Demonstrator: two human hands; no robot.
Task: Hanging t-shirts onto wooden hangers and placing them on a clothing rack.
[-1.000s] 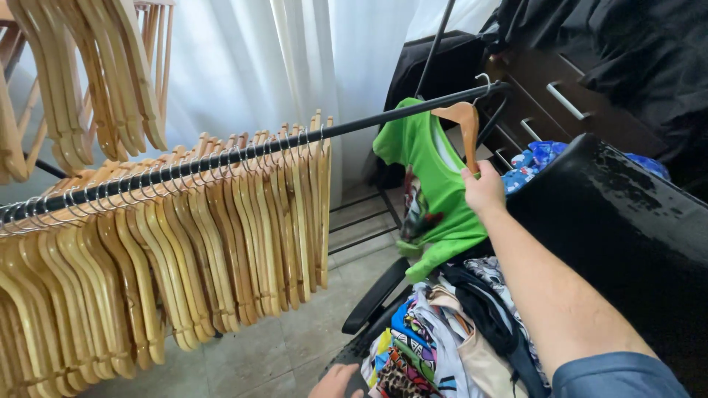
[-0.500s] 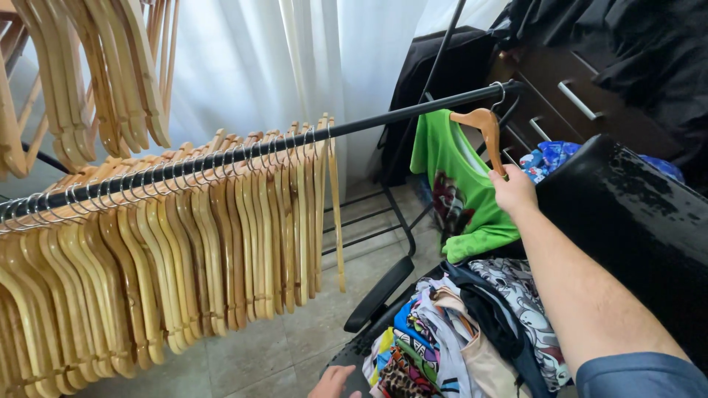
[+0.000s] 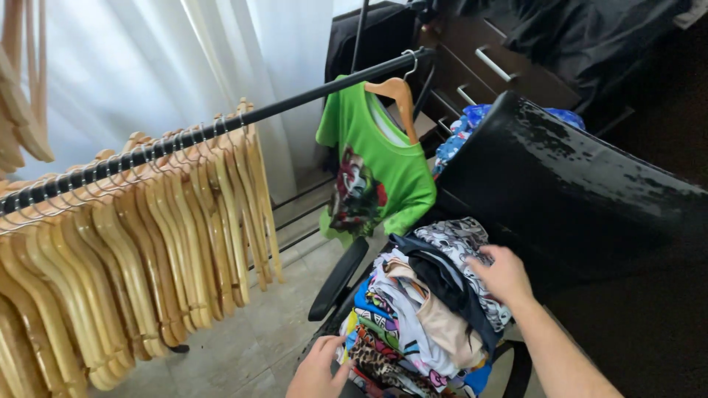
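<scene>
The right hand point(image 3: 505, 274) is resting open fingers on top of the pile of clothes point(image 3: 420, 309); the left hand point(image 3: 318, 366) is touching its near edge, fingers loosely open.

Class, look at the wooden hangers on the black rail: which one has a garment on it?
Only the wooden hanger at the rail's far right end, apart from the bare bunch: it carries a green T-shirt.

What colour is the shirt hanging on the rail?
The shirt is bright green with a printed picture on its front, seen best in the head view.
</scene>
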